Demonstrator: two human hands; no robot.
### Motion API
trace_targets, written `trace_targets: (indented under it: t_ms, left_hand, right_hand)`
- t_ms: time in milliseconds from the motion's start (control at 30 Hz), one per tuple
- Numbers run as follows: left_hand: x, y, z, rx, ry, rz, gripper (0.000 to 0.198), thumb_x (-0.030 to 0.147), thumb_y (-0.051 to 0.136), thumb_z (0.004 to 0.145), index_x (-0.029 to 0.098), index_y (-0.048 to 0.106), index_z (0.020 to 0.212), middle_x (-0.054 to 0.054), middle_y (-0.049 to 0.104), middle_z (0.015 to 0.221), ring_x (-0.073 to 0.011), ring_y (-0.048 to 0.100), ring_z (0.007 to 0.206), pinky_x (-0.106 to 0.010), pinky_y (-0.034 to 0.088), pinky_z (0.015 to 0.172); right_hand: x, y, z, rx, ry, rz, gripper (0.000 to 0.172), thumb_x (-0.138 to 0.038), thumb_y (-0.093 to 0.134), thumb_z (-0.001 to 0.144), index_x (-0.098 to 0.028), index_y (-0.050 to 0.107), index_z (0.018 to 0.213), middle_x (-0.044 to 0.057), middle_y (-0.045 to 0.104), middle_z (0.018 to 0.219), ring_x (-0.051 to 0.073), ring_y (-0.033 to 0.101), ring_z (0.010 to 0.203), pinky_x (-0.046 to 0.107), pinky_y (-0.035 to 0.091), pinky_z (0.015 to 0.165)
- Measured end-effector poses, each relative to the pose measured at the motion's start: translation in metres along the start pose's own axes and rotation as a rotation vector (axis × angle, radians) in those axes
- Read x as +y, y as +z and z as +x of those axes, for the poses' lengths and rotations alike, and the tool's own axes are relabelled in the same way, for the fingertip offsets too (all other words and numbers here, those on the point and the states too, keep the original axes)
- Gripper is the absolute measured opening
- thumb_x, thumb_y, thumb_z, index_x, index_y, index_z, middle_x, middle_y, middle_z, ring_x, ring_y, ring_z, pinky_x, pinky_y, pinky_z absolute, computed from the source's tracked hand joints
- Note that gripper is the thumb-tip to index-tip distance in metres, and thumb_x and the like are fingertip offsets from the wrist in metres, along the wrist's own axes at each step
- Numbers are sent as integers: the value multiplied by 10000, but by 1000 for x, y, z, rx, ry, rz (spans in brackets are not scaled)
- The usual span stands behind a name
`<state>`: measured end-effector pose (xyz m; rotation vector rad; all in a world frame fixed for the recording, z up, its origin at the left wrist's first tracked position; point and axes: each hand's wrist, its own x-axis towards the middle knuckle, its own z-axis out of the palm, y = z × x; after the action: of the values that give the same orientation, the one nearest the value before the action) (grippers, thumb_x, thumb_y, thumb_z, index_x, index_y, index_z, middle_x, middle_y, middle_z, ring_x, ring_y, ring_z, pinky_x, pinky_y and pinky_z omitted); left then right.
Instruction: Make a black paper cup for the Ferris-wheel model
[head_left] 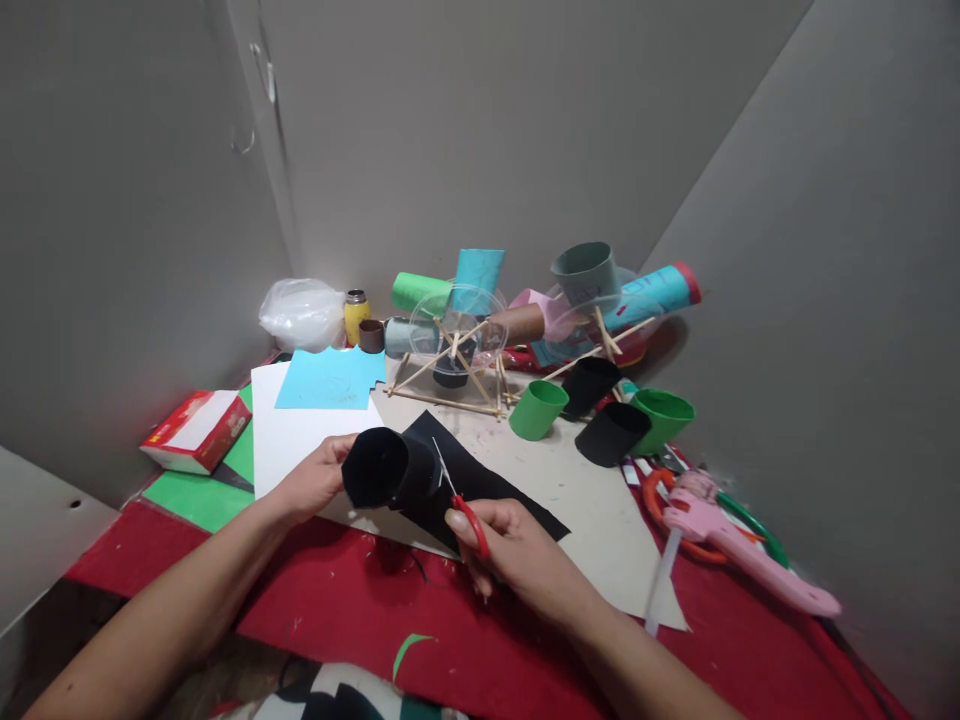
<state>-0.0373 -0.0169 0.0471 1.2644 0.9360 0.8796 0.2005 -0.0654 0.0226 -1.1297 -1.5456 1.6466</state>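
Note:
My left hand (324, 473) grips a black paper tube (379, 468) from its left side, with the tube's open end turned toward me. In my right hand (499, 545) is a pair of scissors (466, 515) with red handles. Their blades are apart and lie at the tube's right end. Beneath the tube lies a sheet of black paper (510, 492). Just past my hands stand a green paper tube (538, 410) and a black tube (611, 434).
A stick frame with paper tubes around a clear plastic disc (424, 345) stands at the back. A pink glue gun (750, 550) lies at right. Blue paper (326, 378), a red box (196, 430) and a yellow bottle (357, 318) are left. Grey walls enclose the red-covered table (360, 610).

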Motion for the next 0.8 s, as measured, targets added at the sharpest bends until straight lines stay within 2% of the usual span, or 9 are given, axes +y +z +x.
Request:
trace_targets:
  t_ms: [167,367,567,800]
  left_hand:
    - [-6,-5,2,-67,2,20,118,202,715,637,137,689,732,-19,702,601,-139,628,527,-224,501,546]
    - [-9,-10,5,-70,3,35,93,207,665,673,131,702,713,-33,706,593,-145,636,529,-229,506,555]
    - [-6,-9,2,-75,-11,48,75,175,672,639,115,693,600,-43,686,548,-144,616,501,-228,491,532]
    - [-7,-9,2,-88,-22,54,100,201,658,671,117,700,636,-39,675,536,-145,607,494,-239,488,534]
  right_hand:
    - [-1,0,0,16,-2,14,585,-694,578,816,-205,452,522,-46,472,395,82,390,386,222,297,458]
    - [1,-1,-1,13,-6,26,567,-664,581,837,-203,454,533,-55,462,395,78,372,386,222,293,455]
    - [-2,1,-1,-24,10,28,569,-682,605,806,-201,463,537,-53,462,389,80,396,384,224,296,461]
    - [-5,3,-3,-10,12,39,592,-700,594,797,-206,441,510,-48,461,392,76,375,380,231,281,460]
